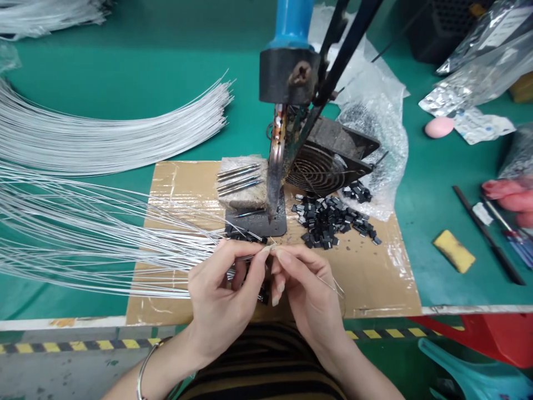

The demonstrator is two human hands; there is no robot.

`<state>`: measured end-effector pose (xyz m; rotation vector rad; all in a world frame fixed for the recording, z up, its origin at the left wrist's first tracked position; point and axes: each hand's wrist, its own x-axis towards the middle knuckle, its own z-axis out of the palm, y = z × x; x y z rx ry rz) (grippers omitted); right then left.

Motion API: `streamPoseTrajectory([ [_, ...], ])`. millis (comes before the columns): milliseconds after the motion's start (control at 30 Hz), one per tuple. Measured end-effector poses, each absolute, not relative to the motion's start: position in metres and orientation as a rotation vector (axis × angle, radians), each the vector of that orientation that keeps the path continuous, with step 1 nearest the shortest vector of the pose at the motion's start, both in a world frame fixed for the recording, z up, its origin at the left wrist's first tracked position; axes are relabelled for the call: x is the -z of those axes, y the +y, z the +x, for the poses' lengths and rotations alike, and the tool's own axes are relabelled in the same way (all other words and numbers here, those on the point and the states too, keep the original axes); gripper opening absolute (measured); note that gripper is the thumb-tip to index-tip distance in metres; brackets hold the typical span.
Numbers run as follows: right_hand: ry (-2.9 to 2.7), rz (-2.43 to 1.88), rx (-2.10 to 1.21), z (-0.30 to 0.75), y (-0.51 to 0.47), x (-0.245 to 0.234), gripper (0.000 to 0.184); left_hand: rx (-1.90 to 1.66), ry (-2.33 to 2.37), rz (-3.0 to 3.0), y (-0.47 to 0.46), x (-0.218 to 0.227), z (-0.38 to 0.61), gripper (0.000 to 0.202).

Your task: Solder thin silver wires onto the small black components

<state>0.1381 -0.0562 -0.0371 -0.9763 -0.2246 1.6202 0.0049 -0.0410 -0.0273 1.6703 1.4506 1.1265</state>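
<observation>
My left hand [229,297] and my right hand [310,286] meet at the fingertips, both pinched closed, below the soldering iron tip [273,194]. A thin wire shows beneath my left index finger, running to the pinch; the tiny piece there is hidden. My right hand also holds a fine metallic wire [338,288], which loops out past its knuckles. Loose white wires [175,239] fan in from the left, behind my left hand. Small black connectors [327,222] lie in a pile to the right, and more black pieces [245,237] sit partly hidden behind my hands.
The blue-handled iron [293,22] hangs on a black stand before a fan [320,166]. Spare tips [239,179] rest on a block. A thick wire bundle [125,141] lies left, bubble wrap [375,128] behind, a yellow sponge [453,251] right. Cardboard [375,283] covers the table's front.
</observation>
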Motion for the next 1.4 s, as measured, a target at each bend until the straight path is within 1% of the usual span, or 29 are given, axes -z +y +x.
streamPoseTrajectory([
  [167, -0.264, -0.976, -1.577, 0.133, -0.058, 0.039, 0.006, -1.099, 1.464, 1.603, -0.043, 0.029, 0.005, 0.012],
  [233, -0.368, -1.006, -1.564, 0.139, -0.059, 0.041, 0.008, -1.069, 1.474, 1.575, -0.042, 0.028, 0.004, 0.011],
  [300, -0.548, -1.105, -1.469, 0.154, -0.061, 0.043, 0.012, -1.039, 1.489, 1.525, -0.040, 0.026, 0.002, 0.008],
  [333, -0.648, -1.201, -1.350, 0.165, -0.063, 0.044, 0.012, -1.032, 1.497, 1.489, -0.039, 0.025, 0.001, 0.007],
  [467, -0.988, -1.701, -0.603, 0.220, -0.071, 0.052, 0.014, -1.046, 1.480, 1.386, -0.033, 0.020, -0.001, 0.007],
  [533, -1.216, -1.824, -0.472, 0.244, -0.073, 0.055, 0.014, -1.047, 1.461, 1.399, -0.031, 0.019, -0.002, 0.007],
  [667, -1.677, -1.787, -0.406, 0.265, -0.070, 0.057, 0.014, -1.030, 1.471, 1.442, -0.030, 0.018, -0.003, 0.009],
  [833, -1.789, -1.759, -0.310, 0.264, -0.067, 0.057, 0.009, -1.020, 1.482, 1.455, -0.031, 0.019, -0.005, 0.009],
  [900, -1.753, -1.813, -0.297, 0.263, -0.070, 0.058, 0.006, -1.011, 1.488, 1.449, -0.031, 0.019, -0.006, 0.008],
  [1067, -1.413, -1.915, -0.402, 0.258, -0.080, 0.056, 0.009, -0.983, 1.530, 1.432, -0.030, 0.021, -0.006, 0.005],
  [1233, -1.230, -1.772, -0.530, 0.244, -0.078, 0.046, 0.012, -0.968, 1.558, 1.416, -0.029, 0.020, -0.006, 0.004],
  [1400, -1.167, -1.684, -0.630, 0.223, -0.070, 0.037, 0.017, -0.924, 1.532, 1.396, -0.026, 0.015, -0.009, 0.004],
])
